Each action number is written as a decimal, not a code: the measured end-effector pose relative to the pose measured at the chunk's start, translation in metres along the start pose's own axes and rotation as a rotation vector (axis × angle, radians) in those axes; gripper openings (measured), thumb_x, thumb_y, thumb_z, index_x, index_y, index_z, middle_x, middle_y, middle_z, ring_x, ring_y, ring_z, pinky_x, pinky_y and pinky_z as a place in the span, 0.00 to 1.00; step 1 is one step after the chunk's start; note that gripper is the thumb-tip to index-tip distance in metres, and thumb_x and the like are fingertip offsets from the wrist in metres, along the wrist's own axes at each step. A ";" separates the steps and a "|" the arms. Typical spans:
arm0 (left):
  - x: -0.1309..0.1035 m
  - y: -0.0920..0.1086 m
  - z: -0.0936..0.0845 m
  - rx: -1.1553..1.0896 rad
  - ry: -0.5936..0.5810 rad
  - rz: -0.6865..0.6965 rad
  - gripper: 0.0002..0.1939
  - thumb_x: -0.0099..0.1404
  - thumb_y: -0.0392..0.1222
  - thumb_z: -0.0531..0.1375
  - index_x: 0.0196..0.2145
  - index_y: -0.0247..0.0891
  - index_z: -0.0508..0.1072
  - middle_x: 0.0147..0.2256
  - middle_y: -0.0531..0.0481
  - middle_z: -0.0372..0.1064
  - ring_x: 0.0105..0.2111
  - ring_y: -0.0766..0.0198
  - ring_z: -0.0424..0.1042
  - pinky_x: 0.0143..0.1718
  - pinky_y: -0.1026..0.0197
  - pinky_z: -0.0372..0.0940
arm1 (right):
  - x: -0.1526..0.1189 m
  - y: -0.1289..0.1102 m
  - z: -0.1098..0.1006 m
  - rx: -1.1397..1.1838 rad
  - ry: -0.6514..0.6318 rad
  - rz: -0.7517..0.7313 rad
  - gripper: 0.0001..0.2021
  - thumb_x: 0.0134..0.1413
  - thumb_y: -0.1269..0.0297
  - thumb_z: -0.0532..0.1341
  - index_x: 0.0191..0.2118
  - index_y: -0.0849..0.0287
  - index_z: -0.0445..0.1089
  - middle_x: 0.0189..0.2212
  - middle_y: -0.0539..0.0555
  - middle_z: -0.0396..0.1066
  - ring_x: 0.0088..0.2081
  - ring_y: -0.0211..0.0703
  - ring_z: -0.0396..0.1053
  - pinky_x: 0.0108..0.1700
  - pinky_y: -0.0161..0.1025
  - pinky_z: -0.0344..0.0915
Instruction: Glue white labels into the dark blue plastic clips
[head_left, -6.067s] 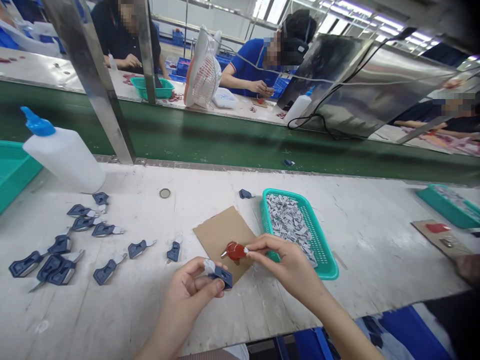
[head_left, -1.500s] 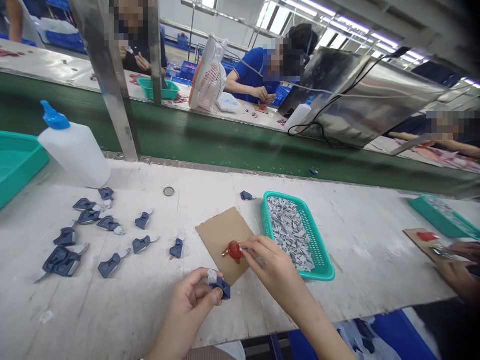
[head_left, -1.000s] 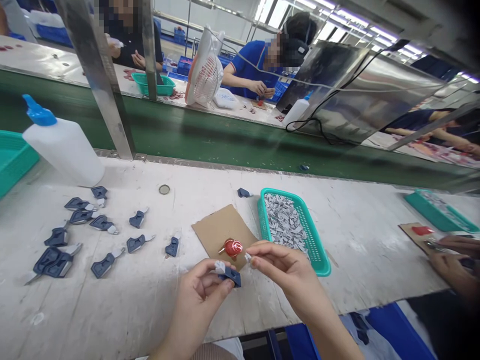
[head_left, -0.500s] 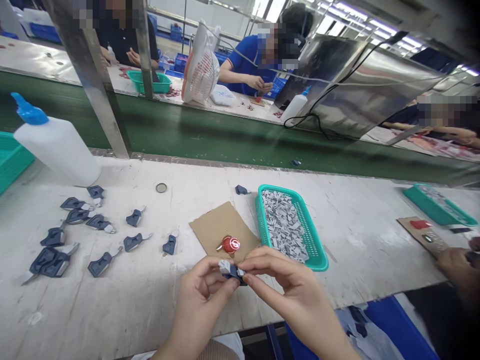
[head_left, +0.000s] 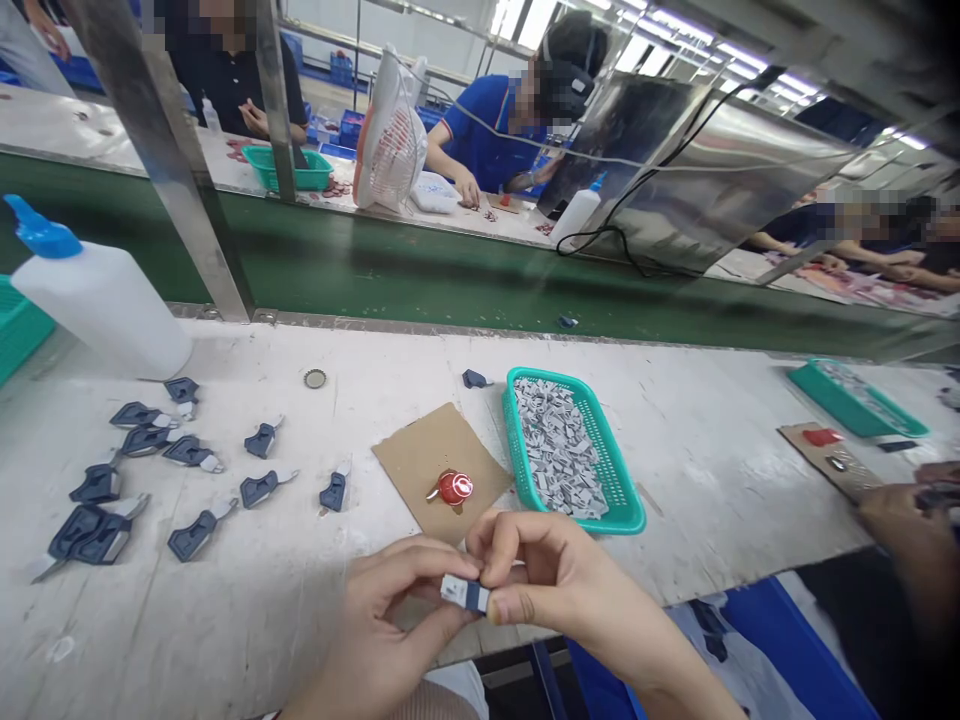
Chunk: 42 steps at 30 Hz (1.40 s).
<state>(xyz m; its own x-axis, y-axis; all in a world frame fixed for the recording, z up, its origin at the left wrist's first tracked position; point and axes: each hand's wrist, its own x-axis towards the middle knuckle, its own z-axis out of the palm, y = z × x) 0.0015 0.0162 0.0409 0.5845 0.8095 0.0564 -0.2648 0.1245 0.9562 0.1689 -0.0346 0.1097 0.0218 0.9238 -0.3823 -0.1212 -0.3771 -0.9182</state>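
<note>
A small dark blue and light grey part (head_left: 466, 593) is held between both hands, near the table's front edge. My left hand (head_left: 397, 610) pinches its left side with the thumb below and fingers above. My right hand (head_left: 551, 580) grips the right end between thumb and bent fingers. Just beyond the hands lies a brown cardboard piece (head_left: 420, 455) bearing a glossy red blob (head_left: 455, 487) with a thin stick in it. To the right of the cardboard is a green basket (head_left: 626, 500) filled with small grey pieces (head_left: 559, 450).
Several dark blue parts (head_left: 196, 533) lie on the left of the table (head_left: 300, 600). A white bottle (head_left: 112, 305) with a blue cap stands behind them. A metal cap (head_left: 315, 379) lies further right. At the right edge are a person's hands (head_left: 900, 510). Other people sit across.
The held part has turned, and its light grey face now shows. My right fingers have bent more around it. Across the table, the person in blue has moved their hands apart. The view has shifted slightly.
</note>
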 end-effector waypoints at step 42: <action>0.063 0.014 -0.143 1.727 0.199 0.047 0.28 0.69 0.53 0.45 0.54 0.33 0.72 0.47 0.34 0.66 0.40 0.42 0.72 0.39 0.46 0.68 | 0.048 0.010 -0.150 -0.648 0.547 -0.239 0.13 0.57 0.53 0.57 0.38 0.57 0.70 0.37 0.58 0.77 0.37 0.49 0.76 0.39 0.43 0.73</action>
<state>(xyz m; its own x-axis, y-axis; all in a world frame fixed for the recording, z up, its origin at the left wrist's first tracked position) -0.0750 0.1514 0.0170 0.4702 0.8630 0.1849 0.8561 -0.4969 0.1422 0.3175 -0.0041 0.0665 0.4670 0.8841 -0.0159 0.5308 -0.2946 -0.7947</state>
